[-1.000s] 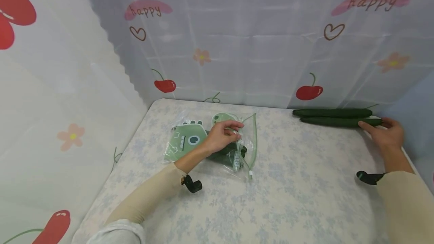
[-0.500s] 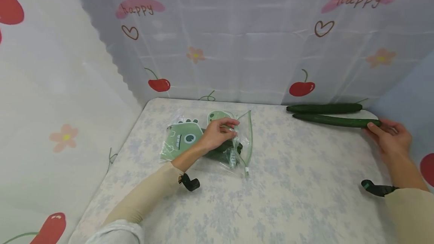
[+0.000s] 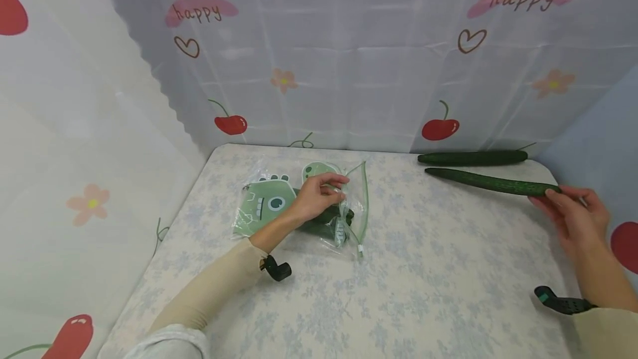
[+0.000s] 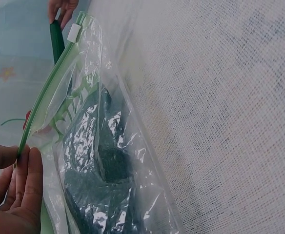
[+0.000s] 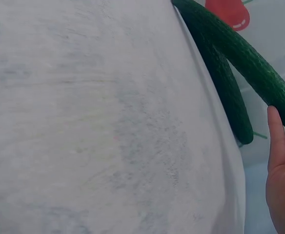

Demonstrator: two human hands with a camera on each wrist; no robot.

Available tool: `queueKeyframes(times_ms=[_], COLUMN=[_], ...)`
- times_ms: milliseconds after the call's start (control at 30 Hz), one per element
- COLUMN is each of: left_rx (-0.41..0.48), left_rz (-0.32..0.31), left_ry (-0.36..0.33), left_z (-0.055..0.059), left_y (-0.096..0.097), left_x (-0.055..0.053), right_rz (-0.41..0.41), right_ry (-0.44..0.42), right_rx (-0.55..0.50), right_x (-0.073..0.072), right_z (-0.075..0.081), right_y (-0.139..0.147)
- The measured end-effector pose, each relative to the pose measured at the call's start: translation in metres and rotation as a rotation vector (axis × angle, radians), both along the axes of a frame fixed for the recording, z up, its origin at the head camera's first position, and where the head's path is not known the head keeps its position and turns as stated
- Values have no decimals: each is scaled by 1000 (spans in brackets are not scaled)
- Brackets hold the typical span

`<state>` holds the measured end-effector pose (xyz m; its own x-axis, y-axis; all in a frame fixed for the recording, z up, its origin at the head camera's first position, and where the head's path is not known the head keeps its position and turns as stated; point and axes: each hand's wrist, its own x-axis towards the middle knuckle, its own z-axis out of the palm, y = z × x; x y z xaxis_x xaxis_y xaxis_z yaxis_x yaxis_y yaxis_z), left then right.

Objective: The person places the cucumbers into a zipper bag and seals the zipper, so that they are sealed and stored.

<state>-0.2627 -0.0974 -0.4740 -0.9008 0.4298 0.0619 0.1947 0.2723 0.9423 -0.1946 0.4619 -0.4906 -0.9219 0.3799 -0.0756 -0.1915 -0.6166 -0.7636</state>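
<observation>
Fingers curled, left hand (image 3: 319, 197) pinched the clear bag (image 4: 98, 151) by its green edge, table's 11 o'clock. Right hand (image 3: 579, 218) pinched the nearer cucumber's (image 3: 490, 181) end, 2 o'clock; farther cucumber (image 3: 472, 158) lay just beyond.

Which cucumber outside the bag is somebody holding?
The front cucumber: the right hand holds one end of it. The back cucumber lies behind it, untouched.
</observation>
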Motion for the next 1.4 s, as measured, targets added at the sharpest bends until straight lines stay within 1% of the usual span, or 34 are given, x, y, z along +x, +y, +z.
queueKeyframes(times_ms=[100, 200, 333, 433, 600, 700, 967, 1200, 1400], left_rx=[-3, -3, -2, -2, -2, 0, 0, 7, 10], left_rz=[3, 5, 3, 3, 7, 8, 15, 15, 11], left_ry=[-2, -1, 5, 6, 7, 14, 11, -3, 0], left_z=[1, 0, -1, -1, 0, 1, 3, 3, 4], left_y=[0, 0, 0, -1, -2, -3, -4, -3, -2], left_x=[0, 1, 1, 1, 3, 4, 6, 8, 9], right_rz=[-3, 15, 89, 149, 197, 227, 337, 376, 395], right_ry=[45, 84, 128, 135, 108, 107, 153, 133, 99], right_rx=[-54, -111, -204, -233, -189, -169, -144, -41, 49], right_x=[5, 10, 14, 15, 13, 11, 8, 6, 0], right_z=[-1, 0, 3, 4, 4, 2, 2, 3, 1], right_y=[-4, -8, -17, -26, -42, -51, -78, -102, -123])
